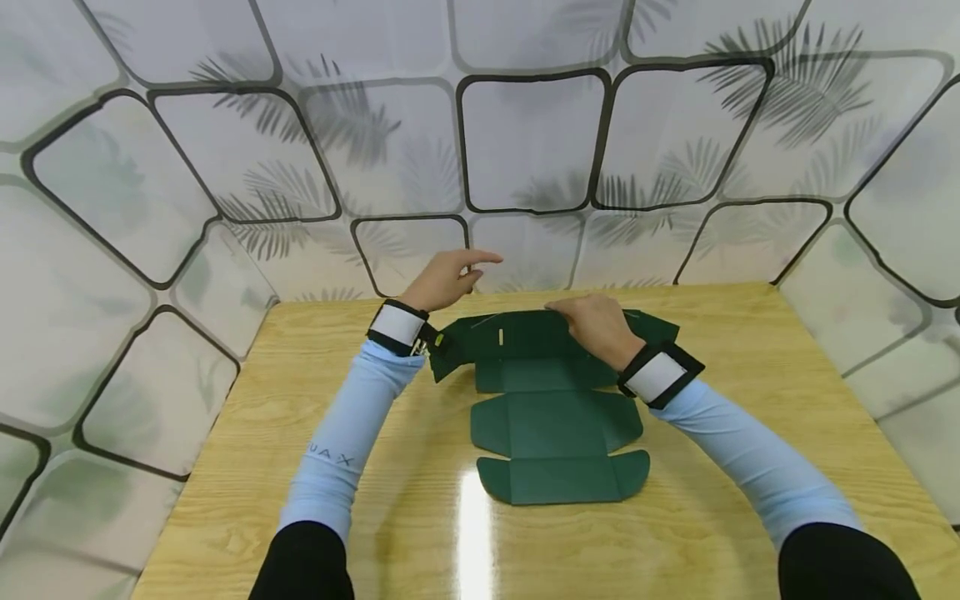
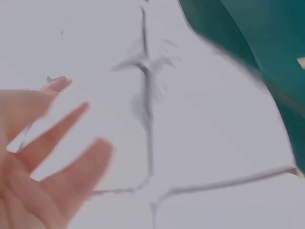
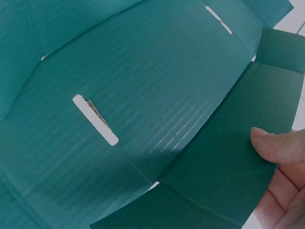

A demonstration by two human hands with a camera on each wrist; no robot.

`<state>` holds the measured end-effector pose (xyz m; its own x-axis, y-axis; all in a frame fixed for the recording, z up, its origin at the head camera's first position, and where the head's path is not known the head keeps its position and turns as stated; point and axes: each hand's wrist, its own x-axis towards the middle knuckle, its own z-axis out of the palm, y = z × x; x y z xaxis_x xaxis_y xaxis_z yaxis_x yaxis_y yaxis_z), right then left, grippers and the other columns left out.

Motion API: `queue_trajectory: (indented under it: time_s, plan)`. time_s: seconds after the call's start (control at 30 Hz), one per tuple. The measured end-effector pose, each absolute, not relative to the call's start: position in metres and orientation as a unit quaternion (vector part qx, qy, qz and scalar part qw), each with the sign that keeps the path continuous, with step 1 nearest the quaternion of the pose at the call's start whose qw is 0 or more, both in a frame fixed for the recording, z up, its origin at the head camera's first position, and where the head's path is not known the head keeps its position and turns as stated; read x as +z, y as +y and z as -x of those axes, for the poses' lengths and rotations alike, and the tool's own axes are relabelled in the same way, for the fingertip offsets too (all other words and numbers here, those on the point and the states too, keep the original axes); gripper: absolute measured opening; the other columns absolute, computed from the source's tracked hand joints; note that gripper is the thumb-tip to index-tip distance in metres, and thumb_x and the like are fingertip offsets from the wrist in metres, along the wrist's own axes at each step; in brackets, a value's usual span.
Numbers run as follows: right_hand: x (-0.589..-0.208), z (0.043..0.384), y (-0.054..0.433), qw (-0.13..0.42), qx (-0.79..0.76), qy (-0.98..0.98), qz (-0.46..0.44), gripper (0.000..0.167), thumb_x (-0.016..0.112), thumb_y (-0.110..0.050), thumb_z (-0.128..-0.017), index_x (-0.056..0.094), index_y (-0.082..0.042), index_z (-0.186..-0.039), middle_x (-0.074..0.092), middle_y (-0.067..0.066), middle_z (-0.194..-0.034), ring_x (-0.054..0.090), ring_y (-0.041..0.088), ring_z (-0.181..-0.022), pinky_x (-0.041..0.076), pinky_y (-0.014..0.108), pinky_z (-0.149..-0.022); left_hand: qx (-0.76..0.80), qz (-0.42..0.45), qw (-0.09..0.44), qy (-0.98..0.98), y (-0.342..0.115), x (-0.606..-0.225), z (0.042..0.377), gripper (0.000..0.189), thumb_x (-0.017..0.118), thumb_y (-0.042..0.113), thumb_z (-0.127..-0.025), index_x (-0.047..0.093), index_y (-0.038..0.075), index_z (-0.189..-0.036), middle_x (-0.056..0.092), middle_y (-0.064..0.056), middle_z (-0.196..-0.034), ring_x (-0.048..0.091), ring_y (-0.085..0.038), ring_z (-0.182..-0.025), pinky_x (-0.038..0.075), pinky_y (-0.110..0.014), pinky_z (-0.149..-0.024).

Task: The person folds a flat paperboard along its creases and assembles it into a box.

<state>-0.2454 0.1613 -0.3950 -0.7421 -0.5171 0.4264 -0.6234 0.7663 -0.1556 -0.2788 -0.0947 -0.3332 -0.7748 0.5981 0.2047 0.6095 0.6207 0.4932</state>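
Note:
A dark green cardboard box blank, creased into panels with side flaps, lies unfolded on the table; its far part is raised. My right hand grips the far edge. In the right wrist view, the thumb presses the panel's inner face and the other fingers are behind it. Slots cut through the cardboard show in that view. My left hand is in the air beyond the blank's far left corner, apart from it and holding nothing. Its fingers look loosely extended in the left wrist view.
The wooden table carries the blank near its far side. A pale curtain with dark rounded outlines and leaf prints stands behind the table and along both sides.

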Motion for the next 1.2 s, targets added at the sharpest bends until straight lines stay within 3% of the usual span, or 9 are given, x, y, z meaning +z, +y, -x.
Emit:
queue_trajectory:
  time_s: [0.07, 0.17, 0.23, 0.37, 0.47, 0.7, 0.8, 0.9, 1.2]
  plan:
    - [-0.396, 0.246, 0.161, 0.187, 0.148, -0.92, -0.311, 0.026, 0.06, 0.004, -0.09, 0.073, -0.004, -0.111, 0.073, 0.015, -0.079, 0.036, 0.016, -0.039, 0.019, 0.024, -0.046, -0.229, 0.326, -0.056, -0.916, -0.1, -0.34, 0.287, 0.043, 0.05, 0.003, -0.1, 0.051, 0.011, -0.141, 0.053, -0.014, -0.142, 0.064, -0.033, -0.091, 0.051, -0.034, -0.077]
    - [-0.396, 0.247, 0.159, 0.193, 0.146, -0.919, -0.312, 0.026, 0.061, 0.005, -0.09, 0.073, -0.004, -0.111, 0.073, 0.014, -0.08, 0.035, 0.015, -0.038, 0.019, 0.024, -0.045, -0.184, 0.348, -0.117, -0.912, -0.097, -0.354, 0.292, 0.051, 0.055, -0.003, -0.095, 0.047, 0.01, -0.144, 0.045, -0.014, -0.148, 0.053, -0.035, -0.125, 0.046, -0.041, -0.103]
    - [-0.397, 0.247, 0.158, 0.195, 0.141, -0.919, -0.313, 0.028, 0.062, 0.006, -0.088, 0.073, -0.005, -0.112, 0.074, 0.014, -0.081, 0.036, 0.015, -0.038, 0.021, 0.024, -0.044, -0.168, 0.354, -0.136, -0.91, -0.09, -0.362, 0.293, 0.057, 0.057, -0.007, -0.092, 0.046, 0.009, -0.145, 0.045, -0.014, -0.149, 0.045, -0.033, -0.135, 0.045, -0.039, -0.105]
    - [-0.397, 0.247, 0.157, 0.201, 0.131, -0.919, -0.313, 0.031, 0.063, 0.008, -0.086, 0.073, -0.005, -0.112, 0.073, 0.014, -0.079, 0.041, 0.018, -0.039, 0.026, 0.026, -0.042, -0.156, 0.339, -0.159, -0.914, -0.071, -0.375, 0.291, 0.072, 0.065, -0.011, -0.085, 0.041, 0.013, -0.148, 0.045, -0.012, -0.149, 0.062, -0.023, -0.1, 0.047, -0.024, -0.069]
    - [-0.398, 0.246, 0.156, 0.211, 0.128, -0.917, -0.313, 0.031, 0.064, 0.008, -0.085, 0.073, -0.005, -0.111, 0.071, 0.013, -0.072, 0.041, 0.018, -0.04, 0.026, 0.027, -0.042, -0.166, 0.342, -0.169, -0.909, -0.058, -0.382, 0.288, 0.081, 0.07, -0.008, -0.082, 0.036, 0.016, -0.151, 0.044, -0.012, -0.15, 0.058, -0.022, -0.075, 0.044, -0.024, -0.059]
    - [-0.403, 0.245, 0.158, 0.228, 0.137, -0.91, -0.318, 0.03, 0.063, 0.008, -0.085, 0.074, -0.005, -0.11, 0.07, 0.015, -0.071, 0.044, 0.02, -0.04, 0.029, 0.028, -0.04, -0.189, 0.393, -0.11, -0.893, -0.044, -0.395, 0.287, 0.055, 0.063, 0.006, -0.093, 0.046, 0.01, -0.145, 0.053, -0.01, -0.143, 0.065, -0.027, -0.104, 0.05, -0.031, -0.088]
    - [-0.404, 0.246, 0.158, 0.229, 0.14, -0.91, -0.317, 0.029, 0.063, 0.008, -0.085, 0.074, -0.004, -0.108, 0.069, 0.015, -0.068, 0.047, 0.021, -0.041, 0.033, 0.03, -0.04, -0.19, 0.401, -0.074, -0.893, -0.043, -0.399, 0.287, 0.043, 0.057, 0.008, -0.097, 0.052, 0.008, -0.14, 0.059, -0.011, -0.135, 0.067, -0.026, -0.098, 0.051, -0.031, -0.088]
    - [-0.404, 0.246, 0.158, 0.23, 0.14, -0.91, -0.315, 0.028, 0.063, 0.008, -0.085, 0.074, -0.004, -0.108, 0.069, 0.015, -0.068, 0.047, 0.021, -0.041, 0.035, 0.032, -0.039, -0.184, 0.398, -0.054, -0.897, -0.042, -0.4, 0.287, 0.039, 0.053, 0.011, -0.099, 0.054, 0.009, -0.138, 0.062, -0.01, -0.131, 0.066, -0.024, -0.108, 0.051, -0.032, -0.096]
    - [-0.405, 0.247, 0.157, 0.232, 0.136, -0.912, -0.309, 0.027, 0.063, 0.008, -0.085, 0.075, -0.004, -0.106, 0.071, 0.016, -0.073, 0.051, 0.023, -0.044, 0.038, 0.033, -0.04, -0.185, 0.365, -0.04, -0.911, -0.04, -0.402, 0.286, 0.036, 0.058, 0.015, -0.097, 0.061, 0.012, -0.133, 0.067, -0.008, -0.125, 0.069, -0.023, -0.097, 0.053, -0.033, -0.092]
